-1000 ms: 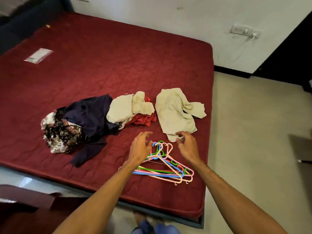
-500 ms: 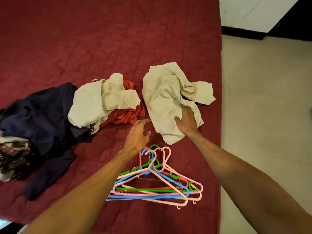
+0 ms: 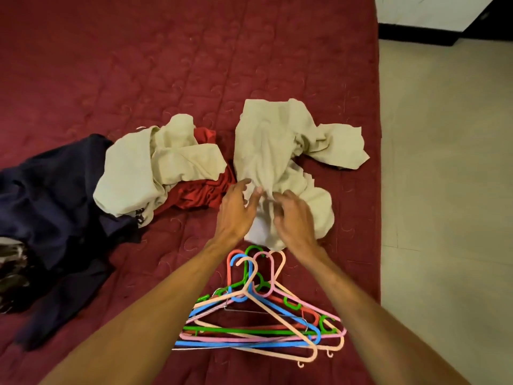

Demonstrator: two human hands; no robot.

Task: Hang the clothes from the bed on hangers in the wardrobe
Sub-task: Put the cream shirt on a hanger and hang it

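A crumpled cream garment (image 3: 274,143) lies on the maroon bed (image 3: 166,59) near its right edge. Both my hands are at its near end. My left hand (image 3: 236,212) reaches in from the left with fairly straight fingers, their tips touching the cloth. My right hand (image 3: 294,218) has its fingers curled into the bunched fabric. Just in front of my wrists lies a pile of several plastic hangers (image 3: 258,318) in pink, blue, green, red and peach. No wardrobe is in view.
A second cream garment (image 3: 155,168) lies over a red one (image 3: 205,190) to the left. Further left are a navy garment (image 3: 55,195) and a patterned one (image 3: 11,262). Beige floor (image 3: 444,190) runs along the bed's right edge.
Both hands moved forward from above the hangers onto the cream garment. Its near end is now bunched under the right hand. The camera has come closer and lower over the bed.
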